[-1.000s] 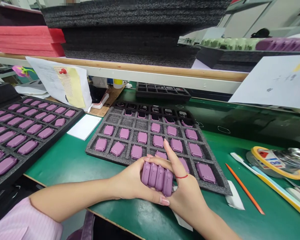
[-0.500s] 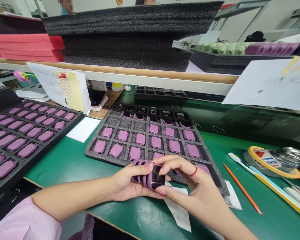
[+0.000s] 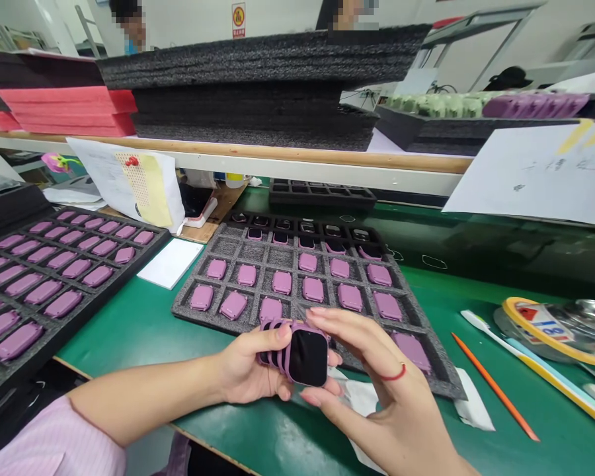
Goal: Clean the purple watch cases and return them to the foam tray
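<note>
Left hand (image 3: 250, 371): I pinch the watch stack (image 3: 297, 357) between thumb and fingers.
Right hand (image 3: 401, 400): my thumb and fingers are spread beside the stack's front watch (image 3: 309, 358); I cannot tell whether they touch.
Stack position: above the green bench (image 3: 129, 320), at the foam tray (image 3: 183, 309)'s near edge.
Front watch: black screen, purple case.

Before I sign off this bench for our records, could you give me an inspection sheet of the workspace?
Surface: green tabletop, glossy.
Job's things: stack of purple-cased watches in hand, front black screen showing; more in the gray foam tray and dark left tray.
Clutter: orange stick, toothbrush, white card.
Hands: left hand grips the stack; right hand open beside it, contact unclear.
Cables: dark wires in the background.
Surroundings: black foam sheets on the shelf; person partly visible behind.
</note>
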A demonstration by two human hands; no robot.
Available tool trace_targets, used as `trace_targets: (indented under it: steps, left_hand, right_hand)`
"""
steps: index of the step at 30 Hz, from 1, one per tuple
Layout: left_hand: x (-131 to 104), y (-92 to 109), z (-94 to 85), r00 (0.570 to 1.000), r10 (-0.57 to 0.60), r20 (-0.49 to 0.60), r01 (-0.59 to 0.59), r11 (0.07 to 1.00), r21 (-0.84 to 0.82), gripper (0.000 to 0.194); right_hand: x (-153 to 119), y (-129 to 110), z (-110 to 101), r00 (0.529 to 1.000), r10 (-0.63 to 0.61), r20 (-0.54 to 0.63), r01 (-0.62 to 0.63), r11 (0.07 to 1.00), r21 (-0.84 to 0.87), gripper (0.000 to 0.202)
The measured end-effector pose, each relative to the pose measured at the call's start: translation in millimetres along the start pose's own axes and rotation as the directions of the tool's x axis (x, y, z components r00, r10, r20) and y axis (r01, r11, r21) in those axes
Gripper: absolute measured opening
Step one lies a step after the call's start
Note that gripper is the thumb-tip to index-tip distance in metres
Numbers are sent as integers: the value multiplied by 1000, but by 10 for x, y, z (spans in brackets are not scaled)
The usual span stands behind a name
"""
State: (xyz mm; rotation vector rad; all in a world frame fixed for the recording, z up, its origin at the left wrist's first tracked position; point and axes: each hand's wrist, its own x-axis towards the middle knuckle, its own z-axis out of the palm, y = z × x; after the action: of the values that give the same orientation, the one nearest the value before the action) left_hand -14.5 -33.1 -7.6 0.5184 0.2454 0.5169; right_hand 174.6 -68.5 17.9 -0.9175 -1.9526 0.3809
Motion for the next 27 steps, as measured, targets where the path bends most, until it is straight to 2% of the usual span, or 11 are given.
trace_targets:
  steps: [6, 8, 10, 11, 13, 16, 18, 21, 23, 25, 27]
  left_hand:
    - [-5, 5, 21, 1000, 16, -6, -16, 999, 34, 57]
    - [-6, 0, 20, 999, 51, 14, -51, 998, 29, 54]
    - [-5, -7, 22, 995, 92, 30, -92, 996, 2, 48]
    - [-4, -10, 24, 993, 108, 43, -108, 994, -16, 45]
    - [-1, -16, 30, 990, 122, 76, -120, 992, -41, 41]
    - [4, -21, 34, 984, 132, 123, -126, 990, -57, 39]
    - [5, -23, 32, 983, 134, 126, -127, 990, -59, 38]
    - [4, -28, 26, 987, 128, 97, -124, 991, -49, 40]
    - [2, -30, 26, 990, 118, 71, -116, 993, -33, 43]
    - [-2, -30, 32, 993, 114, 28, -113, 993, -15, 45]
    - [-8, -26, 41, 993, 114, -26, -114, 994, -1, 45]
  right_hand:
    - [2, -4, 31, 1000, -11, -20, 12, 1000, 26, 45]
    - [-12, -8, 17, 1000, -22, 3, 22, 999, 34, 51]
    - [-33, -20, -13, 1000, -17, -6, 18, 997, 73, 67]
    - [-43, -28, -32, 999, -4, -41, 8, 995, 100, 72]
    - [-50, -37, -77, 981, 37, -193, -8, 988, 152, 75]
    - [-32, -15, -141, 910, 29, -413, 28, 991, 133, 60]
    - [-21, 18, -182, 894, -3, -448, 24, 999, 42, 46]
    - [-43, 50, -269, 928, -89, -361, 50, 992, -116, 39]
    - [-83, 39, -336, 973, -164, -164, 139, 979, -152, 46]
    - [-130, -1, -380, 985, -174, 13, 174, 974, -143, 53]
    - [-169, -59, -382, 983, -155, 96, 167, 977, -133, 55]
